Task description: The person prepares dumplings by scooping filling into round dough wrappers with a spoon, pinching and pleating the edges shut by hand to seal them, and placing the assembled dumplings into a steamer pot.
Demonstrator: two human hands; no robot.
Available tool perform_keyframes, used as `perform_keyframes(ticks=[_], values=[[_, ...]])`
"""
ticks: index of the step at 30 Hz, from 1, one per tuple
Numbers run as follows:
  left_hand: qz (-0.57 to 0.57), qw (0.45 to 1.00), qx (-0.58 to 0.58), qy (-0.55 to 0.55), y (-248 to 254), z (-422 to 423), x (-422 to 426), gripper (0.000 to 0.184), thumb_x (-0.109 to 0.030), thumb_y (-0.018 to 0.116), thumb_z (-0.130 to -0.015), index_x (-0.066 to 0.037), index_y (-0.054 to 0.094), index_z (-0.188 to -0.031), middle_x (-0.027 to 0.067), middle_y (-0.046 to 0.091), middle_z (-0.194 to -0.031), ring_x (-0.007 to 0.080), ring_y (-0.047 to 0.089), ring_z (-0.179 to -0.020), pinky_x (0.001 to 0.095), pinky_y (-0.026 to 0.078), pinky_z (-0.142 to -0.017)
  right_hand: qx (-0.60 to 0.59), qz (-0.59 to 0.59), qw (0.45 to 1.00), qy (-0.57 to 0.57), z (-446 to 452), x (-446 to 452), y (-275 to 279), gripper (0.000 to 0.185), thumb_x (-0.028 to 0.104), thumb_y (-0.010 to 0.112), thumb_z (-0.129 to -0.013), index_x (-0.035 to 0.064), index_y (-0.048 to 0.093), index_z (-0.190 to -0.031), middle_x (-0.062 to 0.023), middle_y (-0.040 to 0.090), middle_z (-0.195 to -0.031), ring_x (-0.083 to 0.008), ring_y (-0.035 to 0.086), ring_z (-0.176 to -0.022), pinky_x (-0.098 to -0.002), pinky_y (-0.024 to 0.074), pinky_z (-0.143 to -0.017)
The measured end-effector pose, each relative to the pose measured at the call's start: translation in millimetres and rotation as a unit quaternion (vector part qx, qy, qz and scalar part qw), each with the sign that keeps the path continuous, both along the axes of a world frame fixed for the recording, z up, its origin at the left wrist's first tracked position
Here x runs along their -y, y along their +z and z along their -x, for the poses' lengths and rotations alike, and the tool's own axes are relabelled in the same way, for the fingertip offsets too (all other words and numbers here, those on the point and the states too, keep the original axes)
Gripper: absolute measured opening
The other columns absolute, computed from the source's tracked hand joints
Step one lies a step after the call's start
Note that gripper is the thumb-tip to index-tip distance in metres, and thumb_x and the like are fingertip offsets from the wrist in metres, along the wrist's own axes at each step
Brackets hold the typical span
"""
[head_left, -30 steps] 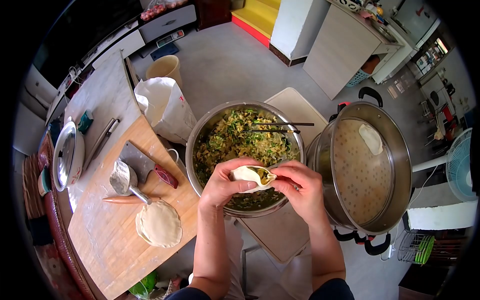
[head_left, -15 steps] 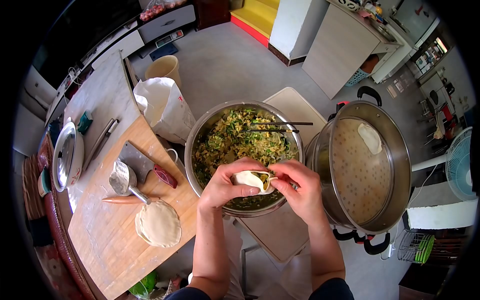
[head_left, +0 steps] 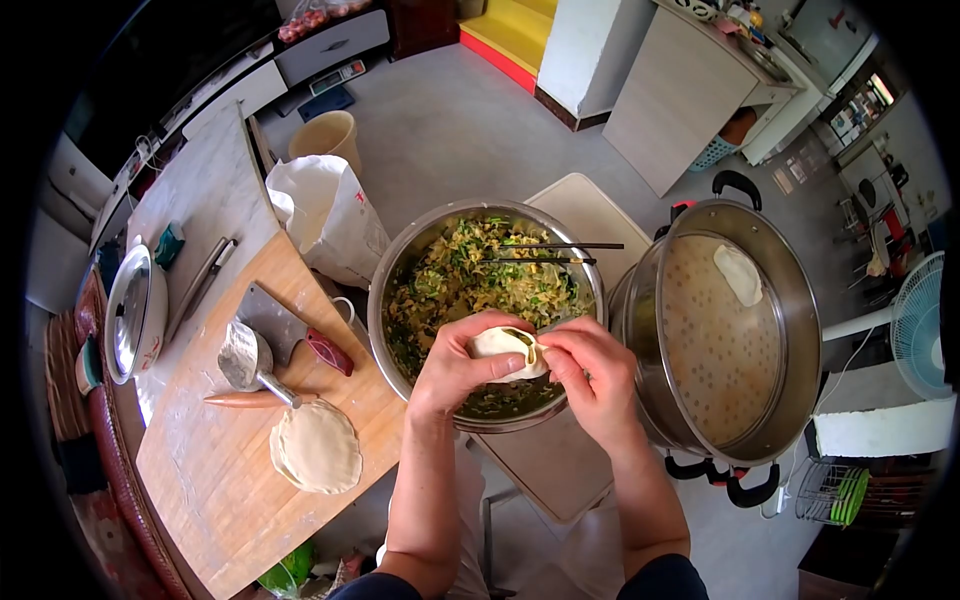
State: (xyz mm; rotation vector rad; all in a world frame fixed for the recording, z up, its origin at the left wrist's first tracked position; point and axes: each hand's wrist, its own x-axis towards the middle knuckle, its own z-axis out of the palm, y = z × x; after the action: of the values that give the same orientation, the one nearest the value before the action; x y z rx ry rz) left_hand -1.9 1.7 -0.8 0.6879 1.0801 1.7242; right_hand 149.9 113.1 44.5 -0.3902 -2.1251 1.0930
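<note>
Over the front part of a steel bowl (head_left: 388,372), my left hand (head_left: 448,365) cradles a partly folded dumpling (head_left: 497,345), its thumb across the front of the dough. Green and yellow filling shows through the gap along its edge. My right hand (head_left: 598,375) pinches the dumpling's right end between thumb and fingers. Chopped vegetable filling (head_left: 460,270) fills the bowl, and dark chopsticks (head_left: 560,246) rest over its right rim. On the steamer pot's (head_left: 797,340) perforated tray lies one finished white dumpling (head_left: 738,275).
On the wooden board (head_left: 210,490) at left lie stacked dough wrappers (head_left: 316,447), a cleaver (head_left: 268,318), a flour scoop (head_left: 243,355) and a rolling pin (head_left: 240,399). A flour bag (head_left: 345,225) stands behind the bowl. A fan (head_left: 918,325) is at far right.
Both hands have shifted very slightly, and the dumpling is turned a little. The gap at its edge looks narrower, and the right fingers have moved along the rim.
</note>
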Motion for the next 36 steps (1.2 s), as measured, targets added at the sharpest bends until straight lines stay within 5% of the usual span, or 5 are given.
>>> perform_keyframes(ticks=[17, 20, 36], values=[[-0.030, 0.996, -0.084, -0.029, 2, 2, 0, 0.044, -0.005, 0.084, -0.071, 0.000, 0.069, -0.112, 0.0089, 0.064, -0.112, 0.0185, 0.060, -0.104, 0.0322, 0.047, -0.092, -0.002, -0.002, 1.000, 0.009, 0, -4, 2, 0.012, -0.004, 0.073, -0.078, 0.0004, 0.067, -0.088, -0.0087, 0.064, -0.082, -0.0213, 0.064, -0.070, -0.0309, 0.0496, -0.061], [-0.028, 0.994, -0.095, -0.042, 2, 4, 1, 0.044, -0.005, 0.085, -0.071, 0.000, 0.069, -0.112, 0.0084, 0.064, -0.112, 0.0184, 0.060, -0.104, 0.0321, 0.046, -0.092, 0.052, 0.089, 0.995, -0.008, -2, -1, 6, 0.013, -0.004, 0.073, -0.077, 0.0002, 0.067, -0.088, -0.0089, 0.064, -0.083, -0.0217, 0.064, -0.070, -0.0309, 0.0493, -0.061], [0.063, 0.996, -0.046, -0.035, 15, 0, 2, 0.051, -0.003, 0.083, -0.074, 0.001, 0.063, -0.120, 0.0042, 0.065, -0.112, 0.0113, 0.061, -0.099, 0.0262, 0.050, -0.089, 0.025, -0.017, 1.000, -0.008, 1, -1, 6, 0.011, -0.002, 0.070, -0.082, 0.0001, 0.065, -0.091, -0.0098, 0.061, -0.083, -0.0223, 0.063, -0.066, -0.0322, 0.0492, -0.057]])
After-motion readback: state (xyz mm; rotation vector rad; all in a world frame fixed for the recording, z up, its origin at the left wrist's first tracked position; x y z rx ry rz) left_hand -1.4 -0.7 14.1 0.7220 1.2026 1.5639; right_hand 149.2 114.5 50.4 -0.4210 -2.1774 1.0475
